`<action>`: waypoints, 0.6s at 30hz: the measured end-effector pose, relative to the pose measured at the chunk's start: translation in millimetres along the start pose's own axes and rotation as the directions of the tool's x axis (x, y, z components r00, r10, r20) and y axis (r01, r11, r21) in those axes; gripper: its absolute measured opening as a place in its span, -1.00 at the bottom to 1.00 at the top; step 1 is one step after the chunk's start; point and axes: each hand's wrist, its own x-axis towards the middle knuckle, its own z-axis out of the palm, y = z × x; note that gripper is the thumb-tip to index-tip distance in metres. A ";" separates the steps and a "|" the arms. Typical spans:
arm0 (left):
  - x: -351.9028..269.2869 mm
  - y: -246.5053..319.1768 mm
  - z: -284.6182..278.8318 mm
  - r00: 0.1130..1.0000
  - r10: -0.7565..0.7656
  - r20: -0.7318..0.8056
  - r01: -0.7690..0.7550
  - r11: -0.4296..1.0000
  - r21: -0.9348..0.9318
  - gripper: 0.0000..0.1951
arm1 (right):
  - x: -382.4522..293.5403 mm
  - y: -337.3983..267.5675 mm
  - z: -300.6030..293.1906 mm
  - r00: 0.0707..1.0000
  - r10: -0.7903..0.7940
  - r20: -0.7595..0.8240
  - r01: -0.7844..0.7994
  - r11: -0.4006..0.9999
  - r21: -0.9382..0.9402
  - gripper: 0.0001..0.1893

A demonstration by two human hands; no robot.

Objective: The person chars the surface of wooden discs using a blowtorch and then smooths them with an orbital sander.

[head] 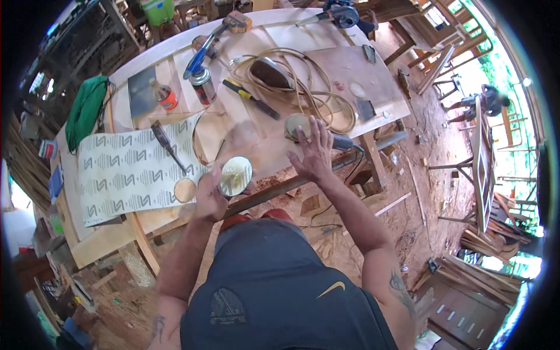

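My left hand (213,192) grips a round can (236,176) whose shiny end faces up, above the near edge of the workbench (258,162). Its contents cannot be made out. To the right, my right hand (314,151) has its fingers spread, over or against a round disc (299,127) that seems to belong to a power tool with a dark body (343,142). Whether the fingertips touch the disc is unclear. Left of my left hand, a round wooden disc (185,190) and a screwdriver (168,144) lie on a patterned sheet (131,170).
A blow torch on a gas canister (203,85), a bottle (164,95), a yellow-black handled tool (251,98), a coiled hose (326,74) and a cordless tool (236,22) occupy the bench. A green cloth (87,111) hangs at its left. Another person (485,103) is far right.
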 end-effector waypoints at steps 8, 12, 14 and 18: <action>-8.4 1.6 -17.9 0.999 -0.009 -0.047 0.008 1.000 -0.027 -0.35 | 3.9 -1.2 -5.4 0.998 -0.045 -0.032 0.044 0.998 -0.047 -0.11; -7.5 3.8 -13.0 0.996 0.004 -0.089 -0.010 0.998 -0.066 -0.40 | 7.3 8.7 -5.5 0.992 -0.034 -0.121 0.039 0.999 0.035 -0.13; -7.5 -2.2 -20.0 0.997 0.005 -0.079 -0.010 0.997 -0.071 -0.38 | 6.4 9.9 -4.5 0.998 -0.034 -0.048 0.034 0.999 0.015 -0.14; 0.9 -7.7 -19.2 0.997 0.051 -0.065 -0.054 0.998 -0.044 -0.36 | 9.8 20.5 -4.5 0.992 -0.125 -0.012 0.125 0.992 -0.033 -0.16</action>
